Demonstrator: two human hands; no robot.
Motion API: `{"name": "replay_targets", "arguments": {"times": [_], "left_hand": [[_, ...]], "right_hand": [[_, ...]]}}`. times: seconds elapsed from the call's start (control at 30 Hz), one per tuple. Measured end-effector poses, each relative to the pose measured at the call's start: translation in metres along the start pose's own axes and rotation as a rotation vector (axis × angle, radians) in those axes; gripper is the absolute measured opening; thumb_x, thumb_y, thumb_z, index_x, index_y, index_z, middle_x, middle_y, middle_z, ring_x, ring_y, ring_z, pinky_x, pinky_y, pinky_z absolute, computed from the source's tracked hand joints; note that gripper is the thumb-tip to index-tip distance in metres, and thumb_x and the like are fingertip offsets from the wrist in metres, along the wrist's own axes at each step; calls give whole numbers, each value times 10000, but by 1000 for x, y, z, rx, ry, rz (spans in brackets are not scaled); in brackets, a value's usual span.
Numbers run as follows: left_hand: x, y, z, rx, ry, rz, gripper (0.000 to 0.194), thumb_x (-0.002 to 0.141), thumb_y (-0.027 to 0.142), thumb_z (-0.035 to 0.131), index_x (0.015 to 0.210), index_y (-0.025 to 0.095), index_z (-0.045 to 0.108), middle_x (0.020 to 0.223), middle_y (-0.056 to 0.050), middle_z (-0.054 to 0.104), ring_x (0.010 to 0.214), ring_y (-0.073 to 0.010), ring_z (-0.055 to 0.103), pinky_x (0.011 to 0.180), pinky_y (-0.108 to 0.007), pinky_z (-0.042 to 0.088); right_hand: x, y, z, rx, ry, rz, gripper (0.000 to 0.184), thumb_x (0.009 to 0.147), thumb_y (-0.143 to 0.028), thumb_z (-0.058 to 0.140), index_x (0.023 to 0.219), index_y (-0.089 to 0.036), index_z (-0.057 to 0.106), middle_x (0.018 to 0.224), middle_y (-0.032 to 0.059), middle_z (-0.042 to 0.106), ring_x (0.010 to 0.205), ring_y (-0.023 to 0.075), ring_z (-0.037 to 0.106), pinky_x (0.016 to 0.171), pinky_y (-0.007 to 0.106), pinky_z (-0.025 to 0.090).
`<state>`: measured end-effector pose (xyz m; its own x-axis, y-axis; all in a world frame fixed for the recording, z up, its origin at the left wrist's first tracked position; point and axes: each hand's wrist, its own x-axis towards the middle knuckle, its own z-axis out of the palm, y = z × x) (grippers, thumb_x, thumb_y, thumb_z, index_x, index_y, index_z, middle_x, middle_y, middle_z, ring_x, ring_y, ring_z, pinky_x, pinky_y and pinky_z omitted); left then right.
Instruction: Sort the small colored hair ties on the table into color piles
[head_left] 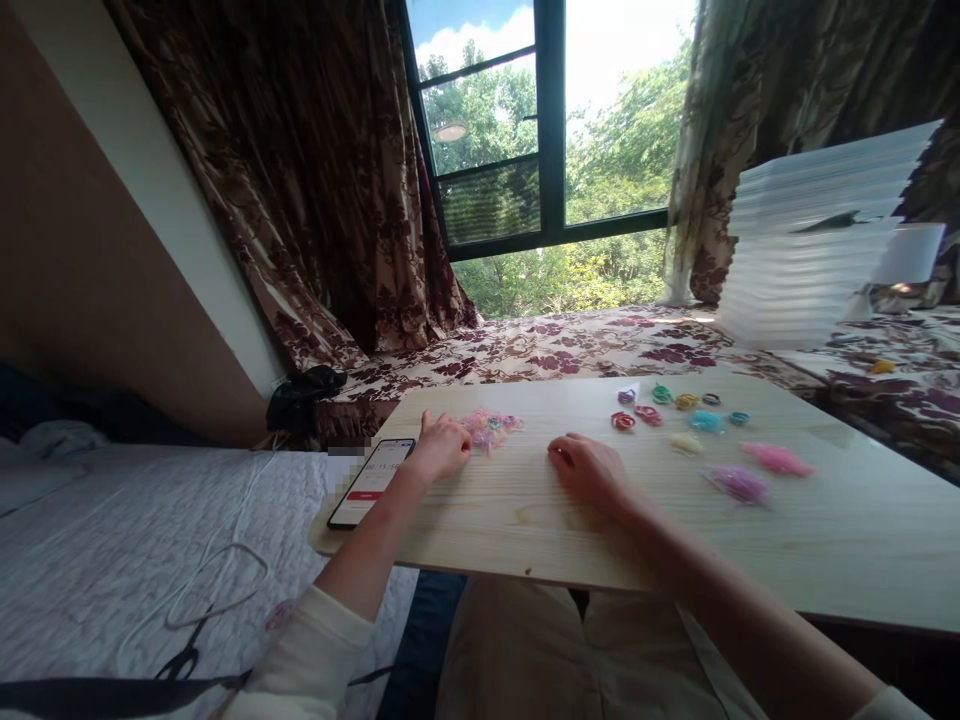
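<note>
My left hand (444, 447) rests on the wooden board (525, 545), one finger raised and the others curled at the edge of a loose pile of small pink and mixed-colour bands (491, 428). Whatever those fingers may hold is hidden. Toward the middle of the board lies my right hand (592, 468), palm down with its fingers curled in; nothing shows in it. Beneath my left forearm is a phone (367, 495) with a running timer on its screen.
Small coloured bundles lie to the right, among them a red bundle (622, 421), a teal bundle (707, 421), a purple bundle (739, 485) and a pink bundle (778, 459). A pale ribbed sheet (817, 250) stands behind. A white cable (217, 560) lies on the bed at left.
</note>
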<state>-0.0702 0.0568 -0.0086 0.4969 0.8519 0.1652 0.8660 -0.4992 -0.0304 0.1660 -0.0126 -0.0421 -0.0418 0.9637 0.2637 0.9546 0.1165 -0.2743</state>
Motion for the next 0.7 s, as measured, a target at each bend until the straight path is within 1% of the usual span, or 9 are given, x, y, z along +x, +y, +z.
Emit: {"name": "replay_targets", "arguments": {"times": [0.1,0.23,0.3,0.4,0.53,0.6,0.7], "left_hand": [[1,3,1,7,6,-2,217,756,155,510,676,218,702,807,-65,708,989,-249,559,1073,-572,184],[-4,11,7,-81,32,-18,183,756,155,506,672,204,661,832,-53,702,965,-230,572,1065,-523,238],[-7,20,11,-146,56,-7,173,764,163,502,682,205,650,833,-41,700,967,-219,573,1073,-507,237],[-6,39,14,-204,105,41,171,778,173,498,696,206,644,834,-33,697,972,-208,567,1095,-489,217],[0,65,16,-227,151,121,172,796,189,508,719,205,661,843,-42,692,982,-214,554,1096,-476,236],[3,73,18,-219,164,147,165,800,196,518,736,203,669,855,-48,687,988,-220,550,1096,-492,233],[4,78,22,-218,194,165,150,804,198,530,746,206,669,865,-50,684,1005,-225,546,1101,-521,209]], "right_hand": [[0,0,0,-1,2,-5,292,889,-272,419,972,-243,698,1015,35,696,866,162,622,679,250,365],[0,0,0,2,8,-6,288,889,-269,420,965,-242,697,1005,33,695,858,161,622,679,251,364],[0,0,0,10,13,-9,285,888,-268,424,962,-240,697,999,34,696,855,160,622,676,251,363],[0,2,1,40,35,-25,279,883,-254,428,956,-241,697,984,29,696,843,152,619,667,247,361],[0,3,3,97,55,-96,255,868,-261,459,975,-241,690,927,14,690,768,132,606,652,239,362],[0,4,5,115,52,-117,250,853,-273,487,1000,-238,686,891,9,684,728,125,594,643,236,364],[0,4,6,127,57,-122,258,850,-266,492,1017,-231,685,879,13,680,705,120,583,646,232,369]]}}
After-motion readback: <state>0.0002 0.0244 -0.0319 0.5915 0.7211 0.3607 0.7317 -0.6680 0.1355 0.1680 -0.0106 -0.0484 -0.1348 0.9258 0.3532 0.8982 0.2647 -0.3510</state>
